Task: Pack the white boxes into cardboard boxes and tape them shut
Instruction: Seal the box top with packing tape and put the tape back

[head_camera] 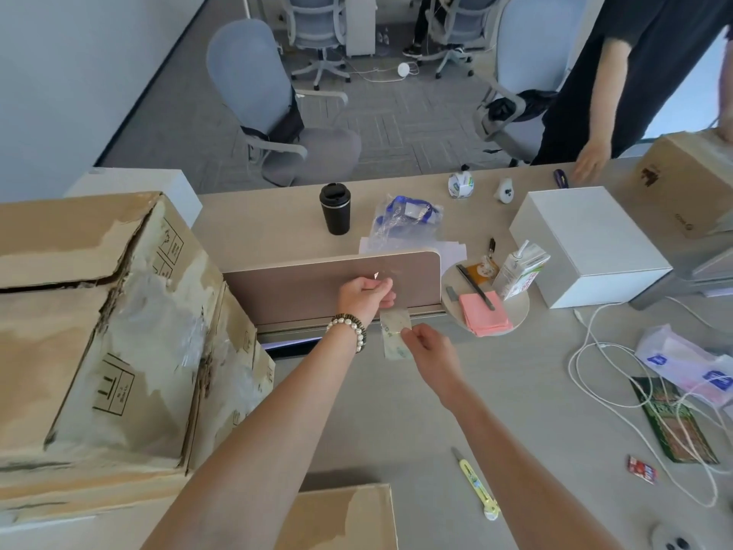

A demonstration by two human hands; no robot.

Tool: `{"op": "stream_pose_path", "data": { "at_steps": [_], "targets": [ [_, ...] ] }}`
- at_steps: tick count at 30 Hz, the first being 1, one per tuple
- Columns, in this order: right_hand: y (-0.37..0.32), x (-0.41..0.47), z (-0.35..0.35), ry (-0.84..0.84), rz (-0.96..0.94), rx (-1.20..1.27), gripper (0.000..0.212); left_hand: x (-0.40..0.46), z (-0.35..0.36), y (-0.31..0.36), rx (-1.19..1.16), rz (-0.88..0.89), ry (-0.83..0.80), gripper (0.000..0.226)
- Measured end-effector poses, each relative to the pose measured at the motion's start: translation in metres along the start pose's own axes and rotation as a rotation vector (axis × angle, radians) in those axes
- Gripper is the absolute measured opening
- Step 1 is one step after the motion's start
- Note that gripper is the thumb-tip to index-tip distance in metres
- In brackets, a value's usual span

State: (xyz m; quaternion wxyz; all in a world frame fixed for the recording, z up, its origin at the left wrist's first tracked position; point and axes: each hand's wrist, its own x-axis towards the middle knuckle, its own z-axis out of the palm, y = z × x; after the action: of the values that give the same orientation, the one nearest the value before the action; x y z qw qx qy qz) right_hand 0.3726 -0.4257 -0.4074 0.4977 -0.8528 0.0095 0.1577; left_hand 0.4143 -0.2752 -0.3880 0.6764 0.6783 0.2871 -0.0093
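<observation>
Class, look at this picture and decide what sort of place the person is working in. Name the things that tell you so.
Most likely an open-plan office. Swivel desk chairs stand on grey carpet tiles, and a low divider panel splits the long desk, where the person's hands hold a strip of tape.

Bare desk between the cardboard box and cables; divider panel blocks ahead.

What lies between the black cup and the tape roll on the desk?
In the head view, a clear plastic bag with blue items inside lies between the black cup and the tape roll.
</observation>
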Motion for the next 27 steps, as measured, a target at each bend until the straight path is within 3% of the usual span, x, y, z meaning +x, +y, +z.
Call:
{"op": "stream_pose_path", "data": {
  "at_steps": [15, 19, 24, 27],
  "targets": [
    [-0.036, -0.039, -0.015, 0.072, 0.003, 0.146, 0.043, -0.023, -0.005, 0.026, -0.020, -0.112, -0.075, 0.011],
    [-0.048, -0.045, -0.017, 0.089, -0.005, 0.135, 0.045, -0.022, -0.007, 0.035, -0.036, -0.179, -0.095, 0.025],
    [-0.060, -0.053, -0.021, 0.088, -0.012, 0.128, 0.046, -0.022, -0.010, 0.042, -0.069, -0.184, -0.161, 0.015],
    [-0.064, -0.058, -0.023, 0.104, -0.006, 0.130, 0.046, -0.025, -0.010, 0.044, -0.076, -0.156, -0.152, 0.022]
  ]
}}
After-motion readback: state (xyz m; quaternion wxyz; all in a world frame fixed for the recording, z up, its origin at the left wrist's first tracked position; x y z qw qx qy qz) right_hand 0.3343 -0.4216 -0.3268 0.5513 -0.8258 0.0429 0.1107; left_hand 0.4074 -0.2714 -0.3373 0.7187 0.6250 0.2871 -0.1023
